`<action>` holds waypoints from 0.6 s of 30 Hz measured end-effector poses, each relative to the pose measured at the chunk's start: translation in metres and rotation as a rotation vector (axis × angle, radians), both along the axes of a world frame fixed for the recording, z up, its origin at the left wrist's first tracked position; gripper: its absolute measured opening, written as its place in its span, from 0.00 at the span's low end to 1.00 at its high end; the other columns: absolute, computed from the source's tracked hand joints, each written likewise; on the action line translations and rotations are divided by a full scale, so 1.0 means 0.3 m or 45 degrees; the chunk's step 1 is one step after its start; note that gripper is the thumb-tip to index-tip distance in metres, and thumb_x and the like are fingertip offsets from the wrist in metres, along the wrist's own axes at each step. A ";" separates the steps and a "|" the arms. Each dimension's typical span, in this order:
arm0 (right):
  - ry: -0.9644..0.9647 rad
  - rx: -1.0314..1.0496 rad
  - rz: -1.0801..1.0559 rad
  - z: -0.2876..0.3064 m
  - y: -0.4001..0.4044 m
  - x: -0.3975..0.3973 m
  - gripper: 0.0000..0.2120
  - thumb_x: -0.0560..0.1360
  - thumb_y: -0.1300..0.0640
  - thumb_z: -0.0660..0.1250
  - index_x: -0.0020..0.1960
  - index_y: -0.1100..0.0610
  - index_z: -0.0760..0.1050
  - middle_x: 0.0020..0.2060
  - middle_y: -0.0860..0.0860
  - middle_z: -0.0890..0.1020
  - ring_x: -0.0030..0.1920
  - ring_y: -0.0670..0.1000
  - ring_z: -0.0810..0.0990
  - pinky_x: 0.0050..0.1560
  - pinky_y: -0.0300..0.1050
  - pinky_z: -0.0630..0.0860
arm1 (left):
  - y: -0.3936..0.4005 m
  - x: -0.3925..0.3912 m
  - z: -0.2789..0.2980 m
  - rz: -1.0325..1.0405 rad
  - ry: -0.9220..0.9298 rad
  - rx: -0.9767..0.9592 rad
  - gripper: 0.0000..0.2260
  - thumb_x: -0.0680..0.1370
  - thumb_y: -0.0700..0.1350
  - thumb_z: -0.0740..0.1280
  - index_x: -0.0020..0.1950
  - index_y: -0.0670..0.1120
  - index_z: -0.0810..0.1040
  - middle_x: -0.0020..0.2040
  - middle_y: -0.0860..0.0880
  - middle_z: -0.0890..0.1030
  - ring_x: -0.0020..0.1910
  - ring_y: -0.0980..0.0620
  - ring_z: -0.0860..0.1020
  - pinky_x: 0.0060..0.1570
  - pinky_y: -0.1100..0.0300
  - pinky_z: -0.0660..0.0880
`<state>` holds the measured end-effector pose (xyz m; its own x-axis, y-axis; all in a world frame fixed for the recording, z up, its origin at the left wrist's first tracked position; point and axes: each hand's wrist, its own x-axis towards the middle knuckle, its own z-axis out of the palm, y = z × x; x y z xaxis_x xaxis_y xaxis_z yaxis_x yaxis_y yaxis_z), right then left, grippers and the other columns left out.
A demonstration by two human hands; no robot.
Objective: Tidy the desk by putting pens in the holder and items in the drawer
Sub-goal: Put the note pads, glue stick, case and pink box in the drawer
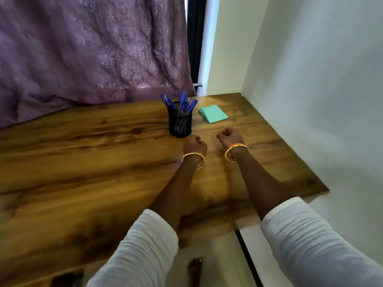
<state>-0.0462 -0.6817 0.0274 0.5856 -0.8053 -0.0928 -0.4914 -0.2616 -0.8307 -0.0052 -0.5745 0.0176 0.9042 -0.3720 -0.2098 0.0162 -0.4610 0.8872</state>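
Note:
A black mesh pen holder (179, 125) stands upright on the wooden desk (83, 162), with several blue pens (182, 103) sticking out of it. A small stack of green paper notes (213, 113) lies flat just right of the holder. My left hand (194, 146) rests as a closed fist on the desk, just in front of the holder. My right hand (229, 137) is also a closed fist, a little nearer than the green notes. Both fists hold nothing that I can see. No drawer is in view.
A purple curtain (93, 48) hangs behind the desk's far edge. White walls (310, 90) close the desk's right side and back corner. The desk's front edge runs below my forearms, with floor and a bare foot (195, 270) beneath.

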 end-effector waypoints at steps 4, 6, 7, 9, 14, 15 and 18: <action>0.130 0.027 0.027 -0.052 -0.207 0.173 0.17 0.71 0.56 0.70 0.58 0.59 0.75 0.58 0.58 0.78 0.57 0.58 0.76 0.59 0.48 0.73 | -0.205 0.160 -0.021 0.018 -0.073 0.083 0.13 0.77 0.41 0.58 0.61 0.41 0.73 0.59 0.39 0.78 0.58 0.39 0.76 0.57 0.52 0.73; 0.195 -0.027 0.061 -0.078 -0.279 0.241 0.24 0.70 0.52 0.71 0.64 0.58 0.70 0.63 0.59 0.73 0.62 0.59 0.73 0.64 0.53 0.71 | -0.284 0.206 -0.035 0.030 -0.141 0.162 0.12 0.78 0.42 0.58 0.58 0.40 0.73 0.58 0.39 0.77 0.58 0.39 0.76 0.53 0.52 0.72; 0.230 -0.067 0.077 -0.083 -0.313 0.281 0.28 0.70 0.51 0.71 0.66 0.59 0.68 0.65 0.59 0.71 0.65 0.60 0.70 0.66 0.54 0.69 | -0.324 0.233 -0.040 0.037 -0.169 0.214 0.12 0.77 0.43 0.58 0.59 0.40 0.73 0.59 0.39 0.77 0.58 0.39 0.75 0.53 0.52 0.71; 0.324 -0.164 0.086 -0.083 -0.363 0.350 0.34 0.70 0.46 0.71 0.68 0.60 0.65 0.67 0.60 0.68 0.67 0.61 0.67 0.66 0.53 0.66 | -0.389 0.276 -0.044 0.045 -0.207 0.307 0.13 0.77 0.44 0.59 0.59 0.41 0.73 0.59 0.41 0.77 0.58 0.40 0.76 0.52 0.53 0.71; 0.503 -0.293 0.098 -0.108 -0.416 0.437 0.39 0.67 0.38 0.70 0.68 0.60 0.62 0.67 0.61 0.68 0.67 0.61 0.67 0.65 0.50 0.66 | -0.473 0.334 -0.071 0.088 -0.282 0.407 0.13 0.79 0.46 0.55 0.58 0.44 0.75 0.56 0.42 0.80 0.55 0.41 0.77 0.46 0.55 0.70; 0.510 -0.285 0.113 -0.110 -0.426 0.443 0.39 0.67 0.38 0.70 0.68 0.59 0.63 0.66 0.61 0.68 0.66 0.61 0.67 0.64 0.50 0.66 | -0.477 0.339 -0.076 0.110 -0.296 0.416 0.13 0.79 0.47 0.56 0.59 0.45 0.75 0.55 0.43 0.80 0.54 0.41 0.77 0.45 0.55 0.70; 0.523 -0.229 0.133 -0.100 -0.447 0.464 0.35 0.66 0.40 0.72 0.65 0.56 0.66 0.65 0.60 0.69 0.66 0.59 0.68 0.63 0.49 0.68 | -0.475 0.343 -0.080 0.148 -0.312 0.412 0.13 0.79 0.47 0.57 0.59 0.47 0.75 0.55 0.44 0.81 0.53 0.42 0.78 0.43 0.57 0.68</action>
<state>0.0929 -0.8157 -0.0025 0.6086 -0.7684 -0.1979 -0.7335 -0.4497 -0.5096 0.0976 -0.7169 -0.0063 0.9740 -0.2148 -0.0726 -0.1089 -0.7240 0.6812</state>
